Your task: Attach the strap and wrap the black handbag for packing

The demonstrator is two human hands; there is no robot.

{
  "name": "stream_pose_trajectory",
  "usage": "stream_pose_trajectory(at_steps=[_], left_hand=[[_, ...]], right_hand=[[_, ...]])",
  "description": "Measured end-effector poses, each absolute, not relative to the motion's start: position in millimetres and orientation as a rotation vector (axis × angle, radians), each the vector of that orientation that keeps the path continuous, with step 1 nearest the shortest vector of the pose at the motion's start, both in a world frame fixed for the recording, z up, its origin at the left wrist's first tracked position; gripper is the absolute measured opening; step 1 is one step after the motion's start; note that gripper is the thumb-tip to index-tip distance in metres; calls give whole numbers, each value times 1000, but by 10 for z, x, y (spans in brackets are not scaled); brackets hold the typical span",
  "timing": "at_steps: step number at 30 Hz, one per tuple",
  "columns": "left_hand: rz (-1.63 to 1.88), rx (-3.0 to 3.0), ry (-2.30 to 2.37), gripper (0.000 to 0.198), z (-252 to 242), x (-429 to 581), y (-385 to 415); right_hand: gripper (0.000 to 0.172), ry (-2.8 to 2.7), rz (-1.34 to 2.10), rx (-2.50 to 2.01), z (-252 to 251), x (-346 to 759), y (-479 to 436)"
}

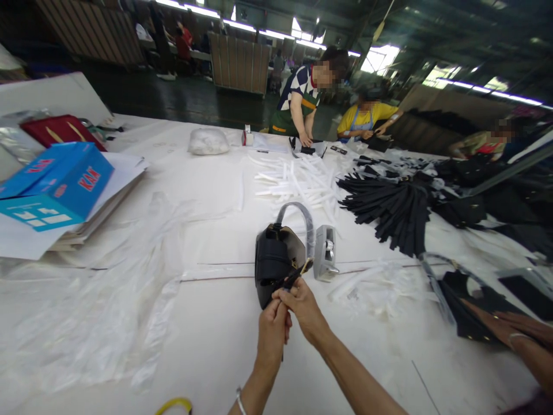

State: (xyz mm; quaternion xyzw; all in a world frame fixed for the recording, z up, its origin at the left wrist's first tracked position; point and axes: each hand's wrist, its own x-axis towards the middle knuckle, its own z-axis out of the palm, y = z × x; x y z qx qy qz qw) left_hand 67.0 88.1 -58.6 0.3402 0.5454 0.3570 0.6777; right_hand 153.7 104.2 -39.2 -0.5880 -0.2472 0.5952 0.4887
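Note:
A black handbag (271,259) with an open top stands on the white table, its curved handle (307,222) wrapped in clear film. Just in front of it, a narrow black strap (292,278) with a small gold-coloured part near its tip is pinched between both hands. My left hand (275,323) is closed on the lower part of the strap. My right hand (301,302) is closed on it a little higher, its fingers touching the left ones. A grey tape dispenser (325,253) stands right of the bag.
White strips (298,178) and a fan of black straps (389,207) lie beyond. A blue box (56,181) sits on boards at left, near clear plastic sheets (103,300). A co-worker's hands (505,323) touch a black bag at right. Other people work across the table.

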Motion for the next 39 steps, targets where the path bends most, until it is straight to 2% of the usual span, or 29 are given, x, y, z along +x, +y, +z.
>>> stream_pose_trajectory(at_steps=[6, 9, 12, 15, 19, 24, 27, 30, 34, 39], left_hand=[[782, 805, 1223, 52, -609, 539, 913], [791, 869, 1242, 54, -613, 554, 906], [810, 898, 1242, 53, -679, 599, 870], [816, 895, 1202, 56, -851, 621, 778], [654, 905, 1149, 65, -1197, 516, 528], [385, 1066, 1223, 50, -1503, 90, 266], [510, 1242, 1342, 42, -1417, -199, 410], [793, 1459, 1529, 42, -1123, -354, 774], [1064, 1841, 1488, 46, -724, -273, 1294], [938, 2097, 1331, 51, -585, -24, 1741]], right_hand=[[52, -816, 1742, -1167, -244, 1828, 1043], [55, -834, 1598, -1303, -314, 1786, 1044], [48, -842, 1401, -1504, -464, 1678, 1078], [51, -830, 1436, -1453, -567, 1648, 1142], [50, -909, 1483, -1402, -623, 1822, 1169], [59, -1010, 1128, -1760, -703, 2244, 890], [62, -876, 1122, -1853, -850, 2486, 489], [52, -807, 1153, -1914, -1120, 2655, -45], [43, -739, 1131, -2009, -1547, 2763, -759], [42, -790, 1104, -2136, -1861, 2781, -1266]])
